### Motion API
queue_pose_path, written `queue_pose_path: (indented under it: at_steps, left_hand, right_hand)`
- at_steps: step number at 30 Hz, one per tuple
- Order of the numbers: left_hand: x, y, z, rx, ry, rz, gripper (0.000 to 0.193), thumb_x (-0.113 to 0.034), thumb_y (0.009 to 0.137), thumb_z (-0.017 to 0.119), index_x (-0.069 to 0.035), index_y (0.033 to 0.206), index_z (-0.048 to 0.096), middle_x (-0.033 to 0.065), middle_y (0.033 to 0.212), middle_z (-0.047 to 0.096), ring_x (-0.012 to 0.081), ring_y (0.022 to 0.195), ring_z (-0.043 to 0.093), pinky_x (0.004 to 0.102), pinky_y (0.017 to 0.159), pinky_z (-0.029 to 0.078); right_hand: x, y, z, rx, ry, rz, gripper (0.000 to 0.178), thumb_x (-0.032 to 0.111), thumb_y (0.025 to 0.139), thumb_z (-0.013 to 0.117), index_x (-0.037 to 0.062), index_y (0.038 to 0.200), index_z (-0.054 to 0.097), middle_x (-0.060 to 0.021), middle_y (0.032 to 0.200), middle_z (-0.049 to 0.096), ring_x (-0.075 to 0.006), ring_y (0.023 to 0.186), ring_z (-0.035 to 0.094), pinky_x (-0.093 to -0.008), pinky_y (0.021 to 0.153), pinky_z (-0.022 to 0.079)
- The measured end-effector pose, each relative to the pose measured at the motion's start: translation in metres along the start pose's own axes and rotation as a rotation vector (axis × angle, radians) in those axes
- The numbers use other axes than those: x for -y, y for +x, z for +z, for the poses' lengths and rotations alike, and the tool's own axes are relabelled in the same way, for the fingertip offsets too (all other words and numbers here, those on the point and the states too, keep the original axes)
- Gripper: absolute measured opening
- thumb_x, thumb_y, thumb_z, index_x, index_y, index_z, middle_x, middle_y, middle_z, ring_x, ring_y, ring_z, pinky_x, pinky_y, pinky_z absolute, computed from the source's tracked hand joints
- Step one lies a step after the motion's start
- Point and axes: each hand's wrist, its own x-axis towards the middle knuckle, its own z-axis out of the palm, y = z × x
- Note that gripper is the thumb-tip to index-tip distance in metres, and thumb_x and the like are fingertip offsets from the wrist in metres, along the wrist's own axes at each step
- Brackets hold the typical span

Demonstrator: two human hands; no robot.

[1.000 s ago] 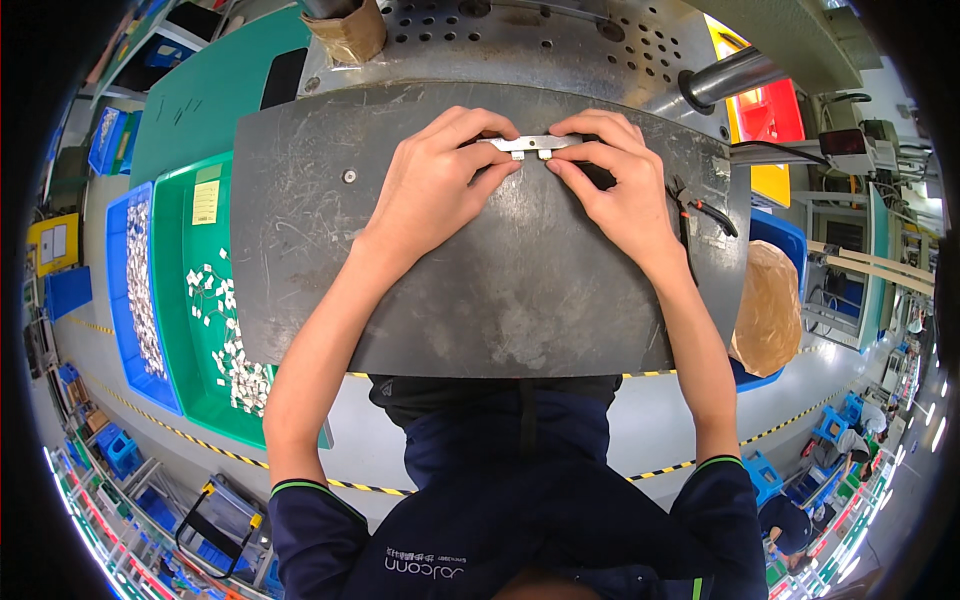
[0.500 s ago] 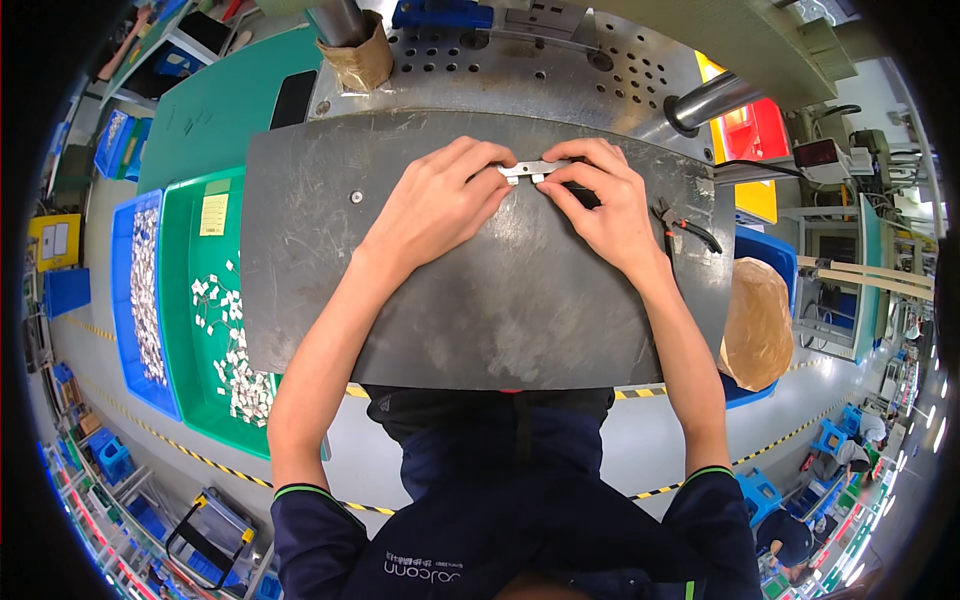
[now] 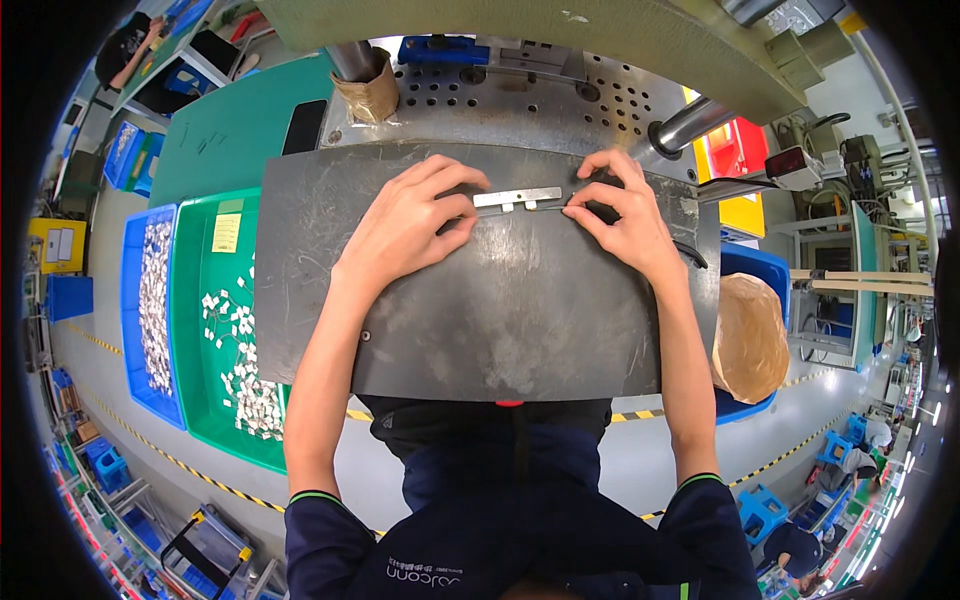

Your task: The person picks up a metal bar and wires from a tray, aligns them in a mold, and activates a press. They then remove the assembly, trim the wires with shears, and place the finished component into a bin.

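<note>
A flat silvery metal strip (image 3: 517, 197) with holes lies on the dark grey work plate (image 3: 500, 330), with small white blocks (image 3: 531, 206) along its near edge. My left hand (image 3: 415, 215) is curled beside the strip's left end, fingers apart and seemingly off it. On the other side, my right hand (image 3: 625, 215) pinches the end of a thin wire-like piece (image 3: 548, 208) between thumb and index finger. That piece runs toward the white blocks. Pliers lie mostly hidden behind my right wrist; one dark handle (image 3: 692, 254) shows.
Left of the plate stand a green bin (image 3: 215, 275) of white wired parts and a blue bin (image 3: 135, 330) of small pieces. A brown paper-lined blue bin (image 3: 750, 335) stands right. Beyond the plate are a perforated metal bed (image 3: 520, 110) and thick posts (image 3: 690, 125).
Both hands have come off the metal strip's ends and moved apart. The strip now rests on the plate. The whole view has shifted slightly.
</note>
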Motion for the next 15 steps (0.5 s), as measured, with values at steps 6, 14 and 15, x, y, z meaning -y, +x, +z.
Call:
queue_pose_path:
  at_steps: [6, 14, 15]
  left_hand:
    - [-0.010, 0.001, 0.020, -0.148, -0.106, -0.095, 0.014, -0.005, 0.078, 0.085, -0.001, 0.090, 0.080, 0.0065, 0.112, 0.077, 0.0269, 0.103, 0.070, 0.0387, 0.086, 0.059]
    - [-0.023, 0.000, 0.040, -0.208, -0.071, -0.170, 0.013, -0.006, 0.082, 0.083, -0.001, 0.093, 0.080, 0.0066, 0.113, 0.077, 0.0266, 0.102, 0.071, 0.0375, 0.085, 0.059]
    - [-0.024, -0.001, 0.041, -0.192, -0.012, -0.191, 0.013, -0.006, 0.083, 0.083, -0.001, 0.094, 0.080, 0.0064, 0.113, 0.077, 0.0264, 0.101, 0.071, 0.0375, 0.084, 0.059]
  right_hand:
    - [0.015, 0.003, 0.018, -0.079, -0.005, -0.126, 0.019, 0.009, 0.078, 0.087, 0.0050, 0.093, 0.075, -0.0059, 0.114, 0.068, -0.0275, 0.111, 0.063, -0.0406, 0.099, 0.047]
    - [0.029, 0.002, 0.041, -0.171, -0.009, -0.057, 0.011, 0.007, 0.085, 0.081, 0.0026, 0.093, 0.076, -0.0035, 0.114, 0.072, -0.0252, 0.117, 0.064, -0.0392, 0.099, 0.045]
    - [0.029, 0.002, 0.042, -0.180, -0.008, -0.046, 0.011, 0.007, 0.085, 0.081, 0.0021, 0.093, 0.076, -0.0037, 0.114, 0.072, -0.0248, 0.117, 0.064, -0.0391, 0.099, 0.045]
